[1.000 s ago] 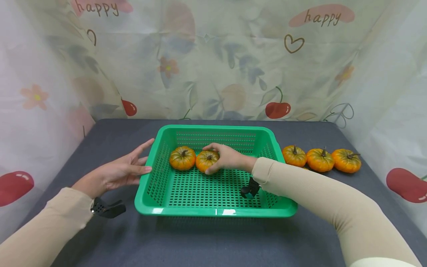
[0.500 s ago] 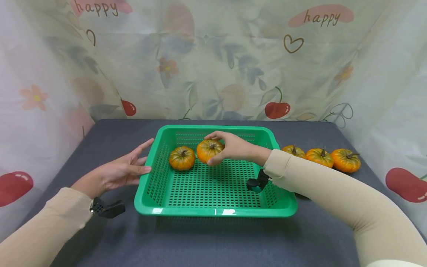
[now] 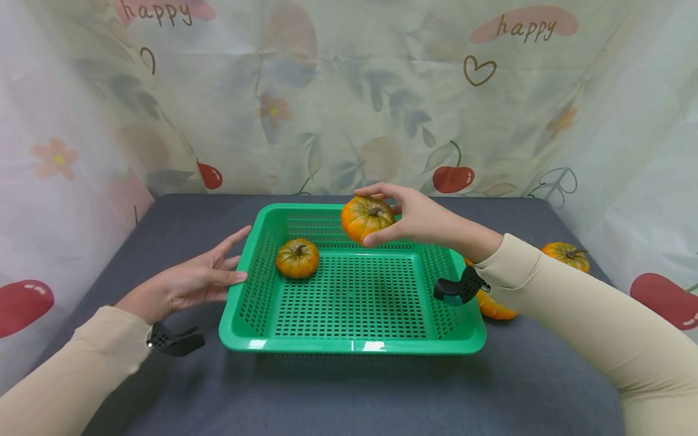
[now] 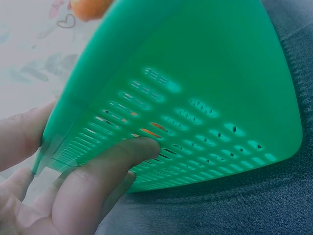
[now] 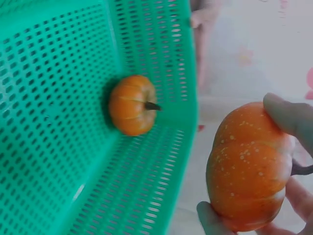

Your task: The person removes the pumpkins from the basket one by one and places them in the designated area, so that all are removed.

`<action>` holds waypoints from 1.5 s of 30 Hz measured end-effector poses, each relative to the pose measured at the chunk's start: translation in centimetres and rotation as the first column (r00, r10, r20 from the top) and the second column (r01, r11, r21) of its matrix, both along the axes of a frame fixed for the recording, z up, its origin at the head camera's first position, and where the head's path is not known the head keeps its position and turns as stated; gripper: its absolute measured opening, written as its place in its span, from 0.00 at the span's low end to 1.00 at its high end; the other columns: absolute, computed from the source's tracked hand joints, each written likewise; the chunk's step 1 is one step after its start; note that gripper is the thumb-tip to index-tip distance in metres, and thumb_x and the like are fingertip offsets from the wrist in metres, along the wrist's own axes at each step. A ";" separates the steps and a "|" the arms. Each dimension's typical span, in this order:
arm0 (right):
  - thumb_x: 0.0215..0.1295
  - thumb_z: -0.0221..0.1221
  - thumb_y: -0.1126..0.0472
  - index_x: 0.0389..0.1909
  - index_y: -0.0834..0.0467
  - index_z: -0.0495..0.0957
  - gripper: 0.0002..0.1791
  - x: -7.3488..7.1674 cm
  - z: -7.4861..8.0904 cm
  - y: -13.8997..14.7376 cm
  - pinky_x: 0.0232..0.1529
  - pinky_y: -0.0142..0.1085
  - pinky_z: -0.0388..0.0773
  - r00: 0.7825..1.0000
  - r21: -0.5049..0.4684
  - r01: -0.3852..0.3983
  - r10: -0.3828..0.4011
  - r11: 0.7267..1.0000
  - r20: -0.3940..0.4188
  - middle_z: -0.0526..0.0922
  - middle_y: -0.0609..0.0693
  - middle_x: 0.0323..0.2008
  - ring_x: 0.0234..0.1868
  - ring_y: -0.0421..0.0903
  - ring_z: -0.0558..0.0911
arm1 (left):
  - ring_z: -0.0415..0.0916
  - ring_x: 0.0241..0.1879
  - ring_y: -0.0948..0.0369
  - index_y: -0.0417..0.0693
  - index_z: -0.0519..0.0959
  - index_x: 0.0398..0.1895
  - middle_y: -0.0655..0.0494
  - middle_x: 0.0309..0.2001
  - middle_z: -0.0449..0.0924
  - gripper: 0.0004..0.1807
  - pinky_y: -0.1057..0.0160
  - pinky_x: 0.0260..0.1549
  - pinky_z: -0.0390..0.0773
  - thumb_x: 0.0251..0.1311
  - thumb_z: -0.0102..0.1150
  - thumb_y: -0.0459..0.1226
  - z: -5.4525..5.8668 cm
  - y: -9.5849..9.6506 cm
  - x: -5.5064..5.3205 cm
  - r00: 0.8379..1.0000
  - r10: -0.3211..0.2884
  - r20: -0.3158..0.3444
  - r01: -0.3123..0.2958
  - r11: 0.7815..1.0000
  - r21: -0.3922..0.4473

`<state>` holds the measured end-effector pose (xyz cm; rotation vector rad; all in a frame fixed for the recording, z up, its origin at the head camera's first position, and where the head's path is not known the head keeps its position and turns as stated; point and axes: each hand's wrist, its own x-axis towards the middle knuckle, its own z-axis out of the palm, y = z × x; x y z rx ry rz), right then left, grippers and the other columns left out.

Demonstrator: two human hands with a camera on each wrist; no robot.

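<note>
My right hand [image 3: 417, 221] grips a small orange pumpkin [image 3: 366, 219] with a green-streaked top and brown stem, holding it above the back of a green plastic basket [image 3: 351, 346]. In the right wrist view, fingertips press both sides of this held pumpkin [image 5: 249, 169], its stem towards the palm. One similar pumpkin [image 3: 297, 259] sits inside the basket near its left wall. Beside that wall, my left hand [image 3: 196, 281] has its fingers extended, with index finger and thumb at the outer rim. The left wrist view shows a fingertip [image 4: 144, 147] against the perforated outer wall.
Right of the basket, a pumpkin [image 3: 567, 255] lies at the back of the dark table [image 3: 349, 399]. Another pumpkin [image 3: 493, 306] shows partly beneath the right forearm, which hides more behind it. A patterned curtain [image 3: 338, 121] hangs along the table's back and sides.
My right hand has lifted the pumpkin from the basket floor and carried it up, back and rightwards, away from the other one. The left hand and basket have stayed in place.
</note>
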<state>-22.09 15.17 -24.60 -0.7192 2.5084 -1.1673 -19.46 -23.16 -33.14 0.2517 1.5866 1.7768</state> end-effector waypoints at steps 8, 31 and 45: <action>0.53 0.72 0.54 0.66 0.39 0.68 0.39 1.7 2.0 2.6 0.50 0.44 0.80 0.995 0.001 0.092 -0.092 0.996 -0.038 0.66 0.48 0.65 0.61 0.55 0.74 | 0.78 0.56 0.50 0.78 0.27 0.75 0.42 0.78 0.32 0.53 0.43 0.53 0.76 0.68 0.52 0.28 -0.1 0.0 0.0 1.000 -0.003 -0.002 0.003 1.000 0.002; 0.58 0.69 0.54 0.68 0.33 0.63 0.39 6.5 2.8 11.2 0.60 0.45 0.68 0.928 0.019 0.350 -0.344 0.936 -0.142 0.61 0.43 0.69 0.65 0.48 0.64 | 0.77 0.57 0.51 0.79 0.28 0.75 0.42 0.78 0.32 0.53 0.43 0.54 0.76 0.68 0.52 0.28 -0.1 0.1 0.0 1.000 0.009 -0.004 -0.009 1.000 -0.014; 0.64 0.63 0.61 0.73 0.39 0.58 0.39 8.1 -0.9 17.4 0.43 0.14 0.72 0.887 -0.035 0.452 -0.454 0.891 -0.083 0.52 0.48 0.74 0.66 0.54 0.62 | 0.77 0.57 0.49 0.79 0.28 0.75 0.43 0.78 0.33 0.54 0.43 0.53 0.76 0.67 0.51 0.27 -0.1 0.0 -0.1 1.000 0.022 0.013 -0.022 1.000 -0.010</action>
